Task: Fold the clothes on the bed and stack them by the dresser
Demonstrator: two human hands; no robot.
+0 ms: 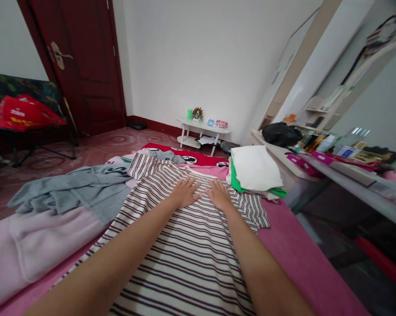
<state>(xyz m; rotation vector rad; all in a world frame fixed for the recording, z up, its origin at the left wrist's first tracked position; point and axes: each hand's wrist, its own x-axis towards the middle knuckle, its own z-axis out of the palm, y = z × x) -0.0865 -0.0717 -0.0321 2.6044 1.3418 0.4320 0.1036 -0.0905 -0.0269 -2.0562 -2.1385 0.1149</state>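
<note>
A white T-shirt with dark stripes (pixel 191 245) lies spread out on the pink bed cover (pixel 283 245), its neckline toward the far end. My left hand (pixel 185 192) rests flat on its upper part, fingers spread. Close beside it, my right hand (pixel 219 194) also lies flat on the striped cloth with the fingers apart. Neither hand grips anything. Just beyond the shirt's right sleeve sits a stack of folded clothes (pixel 255 169), white on top with green below. Part of the shirt is hidden under my forearms.
Left of the shirt lie a grey garment (pixel 82 188) and a pale pink one (pixel 43 250). A cluttered dressing table (pixel 359 184) stands at the right. At the back are a small white table (pixel 204 126) and a dark red door (pixel 82 66). A chair holds a red bag (pixel 27 113).
</note>
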